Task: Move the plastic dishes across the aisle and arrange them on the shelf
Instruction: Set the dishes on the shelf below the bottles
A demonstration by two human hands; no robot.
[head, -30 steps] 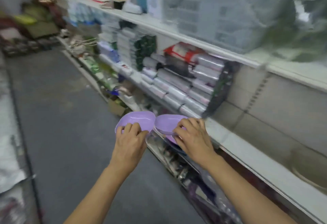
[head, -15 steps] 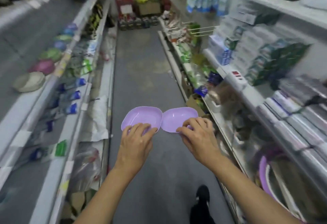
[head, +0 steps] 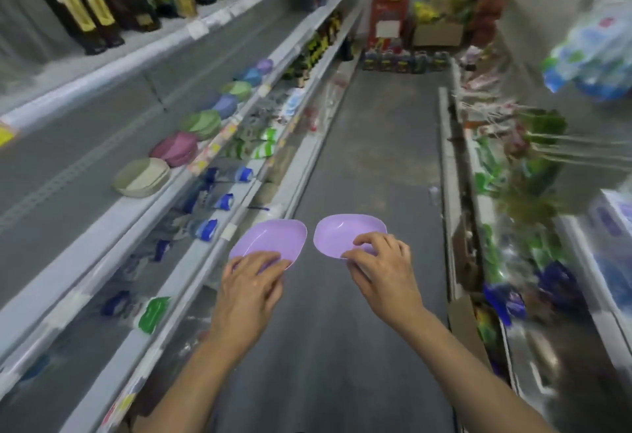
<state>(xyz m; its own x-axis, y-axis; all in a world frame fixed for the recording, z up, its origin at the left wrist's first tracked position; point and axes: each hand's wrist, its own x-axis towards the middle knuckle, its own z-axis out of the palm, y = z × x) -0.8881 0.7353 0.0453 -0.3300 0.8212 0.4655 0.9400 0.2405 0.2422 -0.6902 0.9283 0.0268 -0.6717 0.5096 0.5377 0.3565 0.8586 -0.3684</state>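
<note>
The view has swung from the right-hand shelving toward the left shelf [head: 143, 207] with its stacked dishes [head: 142, 178], so the crossing looks nearly done: left hand [head: 251, 284] grips one lilac dish [head: 270, 241], right hand [head: 383, 266] the other dish [head: 345, 232], now slightly apart over the aisle floor [head: 376, 159]

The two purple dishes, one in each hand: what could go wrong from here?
1. Each hand, left and right, has a grip on only the near rim of its dish, so one may slip.
2. The shelf already holds dish stacks; a careless placement could knock them.
</note>
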